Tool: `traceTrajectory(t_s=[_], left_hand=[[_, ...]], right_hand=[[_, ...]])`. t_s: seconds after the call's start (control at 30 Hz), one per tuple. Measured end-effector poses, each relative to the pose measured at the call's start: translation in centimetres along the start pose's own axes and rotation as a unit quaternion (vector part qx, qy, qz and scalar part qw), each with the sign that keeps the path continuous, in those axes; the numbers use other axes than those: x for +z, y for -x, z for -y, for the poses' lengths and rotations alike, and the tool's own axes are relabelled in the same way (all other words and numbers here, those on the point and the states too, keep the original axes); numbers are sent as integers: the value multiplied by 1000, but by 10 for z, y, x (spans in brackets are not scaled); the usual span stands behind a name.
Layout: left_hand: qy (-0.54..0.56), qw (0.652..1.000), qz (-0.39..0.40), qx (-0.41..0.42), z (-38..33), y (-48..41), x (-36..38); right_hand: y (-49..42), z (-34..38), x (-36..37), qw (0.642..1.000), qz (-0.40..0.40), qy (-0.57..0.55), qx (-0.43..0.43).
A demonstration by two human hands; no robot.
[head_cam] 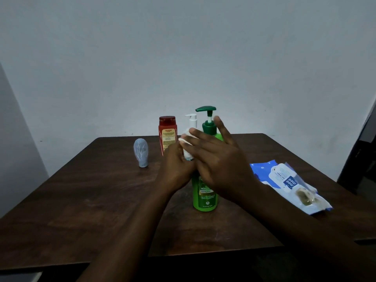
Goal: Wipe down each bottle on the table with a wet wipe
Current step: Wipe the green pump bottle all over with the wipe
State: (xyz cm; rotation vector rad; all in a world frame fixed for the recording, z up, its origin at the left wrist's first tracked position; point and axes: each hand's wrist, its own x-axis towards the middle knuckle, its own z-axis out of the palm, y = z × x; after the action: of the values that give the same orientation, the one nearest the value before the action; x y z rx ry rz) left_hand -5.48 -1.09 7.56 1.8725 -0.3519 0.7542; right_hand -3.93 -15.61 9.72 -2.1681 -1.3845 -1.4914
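Green "SHAMPOO" bottle (204,197); "mee mee" pack (284,181)

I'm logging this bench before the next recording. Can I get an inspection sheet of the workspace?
Surface: dark wooden table, with faint pale smears near the middle.
Job's things: green pump bottle upright at the front; white pump bottle and red bottle upright behind it; grey-blue bottle standing on its narrow end at the left; wet wipe bunched between the hands; wipe pack lying at the right.
Clutter: nothing seen.
Hands: left hand grips the wet wipe; right hand lies across the green pump bottle, fingers straight.
Cables: nothing seen.
Surroundings: plain pale wall; dark object at the right edge, too dim to identify.
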Motion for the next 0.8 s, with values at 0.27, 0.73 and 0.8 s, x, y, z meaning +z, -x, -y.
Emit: traceTrajectory(t_s=[0.27,0.73,0.8], left_hand=[[5,997,65,49,13,12,9],[180,970,147,-79,20,15,3],[209,961,137,-122,22,13,4]], right_hand=[[50,-5,7,998,-11,-69,-5],[48,-6,3,983,80,-38,160],[55,-2,4,973,97,-73,198]])
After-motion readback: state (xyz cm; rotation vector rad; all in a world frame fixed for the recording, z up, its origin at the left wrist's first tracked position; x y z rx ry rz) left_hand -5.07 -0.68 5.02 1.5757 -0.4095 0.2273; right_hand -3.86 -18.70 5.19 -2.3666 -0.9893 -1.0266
